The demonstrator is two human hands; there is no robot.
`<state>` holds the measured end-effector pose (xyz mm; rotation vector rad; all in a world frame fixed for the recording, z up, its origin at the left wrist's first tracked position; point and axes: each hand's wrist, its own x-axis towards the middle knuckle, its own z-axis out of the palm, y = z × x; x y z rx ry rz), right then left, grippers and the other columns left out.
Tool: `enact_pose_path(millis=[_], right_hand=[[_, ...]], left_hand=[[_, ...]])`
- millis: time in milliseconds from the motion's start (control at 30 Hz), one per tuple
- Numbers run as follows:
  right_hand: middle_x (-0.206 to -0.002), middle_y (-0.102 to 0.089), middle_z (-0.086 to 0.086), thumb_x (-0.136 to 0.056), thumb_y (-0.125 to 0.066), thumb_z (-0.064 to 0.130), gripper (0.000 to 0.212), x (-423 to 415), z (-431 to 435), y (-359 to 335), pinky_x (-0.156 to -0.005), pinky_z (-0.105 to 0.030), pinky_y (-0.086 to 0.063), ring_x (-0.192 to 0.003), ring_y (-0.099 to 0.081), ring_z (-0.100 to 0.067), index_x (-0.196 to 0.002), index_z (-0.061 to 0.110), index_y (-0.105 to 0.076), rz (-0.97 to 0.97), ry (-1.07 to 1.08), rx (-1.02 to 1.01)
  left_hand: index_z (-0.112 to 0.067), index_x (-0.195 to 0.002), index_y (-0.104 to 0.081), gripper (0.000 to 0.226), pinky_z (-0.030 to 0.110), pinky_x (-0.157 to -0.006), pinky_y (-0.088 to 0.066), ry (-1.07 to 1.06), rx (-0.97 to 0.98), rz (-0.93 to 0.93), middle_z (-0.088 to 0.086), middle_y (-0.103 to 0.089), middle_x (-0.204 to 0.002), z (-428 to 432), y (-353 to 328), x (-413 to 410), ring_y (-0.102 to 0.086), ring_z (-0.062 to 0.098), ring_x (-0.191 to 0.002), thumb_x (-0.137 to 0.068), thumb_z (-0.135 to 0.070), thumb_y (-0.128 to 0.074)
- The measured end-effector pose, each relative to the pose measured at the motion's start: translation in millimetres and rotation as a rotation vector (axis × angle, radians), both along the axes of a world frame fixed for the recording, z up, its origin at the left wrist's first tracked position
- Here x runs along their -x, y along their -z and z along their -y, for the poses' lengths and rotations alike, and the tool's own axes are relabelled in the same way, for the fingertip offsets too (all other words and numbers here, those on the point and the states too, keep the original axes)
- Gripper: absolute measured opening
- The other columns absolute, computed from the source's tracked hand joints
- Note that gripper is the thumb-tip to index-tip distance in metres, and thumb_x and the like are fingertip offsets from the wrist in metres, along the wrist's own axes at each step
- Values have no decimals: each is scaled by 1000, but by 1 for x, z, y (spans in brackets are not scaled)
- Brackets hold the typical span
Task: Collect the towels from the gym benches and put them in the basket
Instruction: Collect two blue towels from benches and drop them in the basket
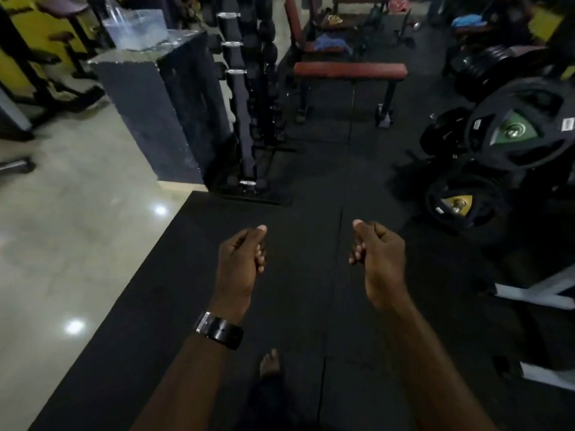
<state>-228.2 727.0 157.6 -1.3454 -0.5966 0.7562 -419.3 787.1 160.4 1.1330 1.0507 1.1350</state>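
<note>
My left hand [241, 259] and my right hand [378, 253] hang in front of me over the black rubber floor, fingers loosely curled, holding nothing. A red padded bench [350, 70] stands ahead with a bare top. Behind it a blue towel [330, 42] lies on a second bench. A brownish towel [331, 19] sits farther back, a bright blue towel [469, 20] lies at the far right, and a pink one [398, 3] shows at the top edge. No basket is in sight.
A dumbbell rack [249, 98] and a dark pillar [161, 101] stand to the left. Stacked weight plates [513, 126] crowd the right side. A glossy tiled floor [62, 228] lies left of the mat. My bare foot [270, 363] is below.
</note>
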Motion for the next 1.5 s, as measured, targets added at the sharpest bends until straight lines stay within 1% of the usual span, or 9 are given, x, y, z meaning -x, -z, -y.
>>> enact_pose_path(millis=[233, 367, 567, 633, 700, 833, 1033, 1267, 1500], right_hand=[[-50, -48, 3, -91, -61, 24, 39, -104, -195, 19, -47, -28, -45, -49, -46, -11, -54, 17, -50, 78, 83, 40], [-61, -56, -2, -92, -60, 25, 33, -164, -294, 0, -54, -32, -48, -59, -52, -16, -60, 17, -56, 42, 132, 41], [-60, -56, 0, -91, -60, 26, 31, -257, -415, 0, -53, -27, -49, -59, -53, -12, -65, 10, -57, 18, 226, 31], [-60, -55, -1, -92, -60, 24, 31, -298, -459, 15, -53, -30, -48, -59, -52, -14, -64, 10, -56, -7, 263, 31], [-61, -54, -3, -93, -59, 23, 32, -337, -501, 29, -54, -30, -47, -60, -51, -15, -64, 11, -55, -21, 282, 29], [-62, -52, -2, -93, -59, 23, 31, -433, -611, 41, -53, -27, -45, -60, -49, -13, -67, 7, -54, -82, 275, 11], [-57, -54, 2, -92, -61, 23, 30, -573, -788, 14, -52, -29, -47, -56, -50, -12, -66, 9, -54, -83, 184, 3], [-80, -69, -4, -91, -60, 19, 21, -716, -933, 33, -58, -30, -51, -72, -60, -14, -72, 20, -68, -91, 154, -4], [-86, -72, 0, -91, -60, 20, 20, -895, -1087, 41, -59, -29, -53, -80, -63, -13, -75, 24, -71, -34, 267, 37]], left_hand=[[-21, -57, -50, 38, 19, -43, -36, 70, 48, 49, -6, -44, -51, -229, 36, -97, -43, 7, -47, -93, -22, -60], [-22, -57, -56, 37, 24, -52, -41, 173, 32, 37, -4, -55, -56, -354, 23, -164, -52, 11, -56, -94, -23, -61], [-24, -60, -61, 30, 22, -54, -46, 387, 6, -60, -3, -59, -62, -493, 14, -285, -57, 10, -61, -87, -37, -62], [-22, -60, -60, 32, 25, -55, -46, 412, 1, -94, -3, -58, -60, -540, 28, -332, -56, 10, -59, -91, -28, -62], [-20, -61, -60, 34, 27, -56, -44, 423, 9, -121, -2, -57, -60, -585, 39, -370, -55, 11, -58, -95, -21, -59], [-24, -62, -64, 32, 26, -56, -47, 374, 23, -159, -2, -61, -64, -693, 38, -449, -58, 12, -62, -94, -25, -60], [-26, -60, -65, 36, 22, -53, -47, 250, 27, -156, -5, -61, -60, -845, 12, -568, -58, 8, -58, -95, -24, -59], [-27, -62, -72, 36, 28, -62, -48, 184, 109, -122, -5, -70, -66, -988, 48, -697, -64, 11, -68, -95, -22, -59], [-31, -72, -74, 31, 27, -67, -52, 362, 109, -94, -4, -74, -79, -1180, 64, -914, -67, 13, -81, -95, -19, -58]])
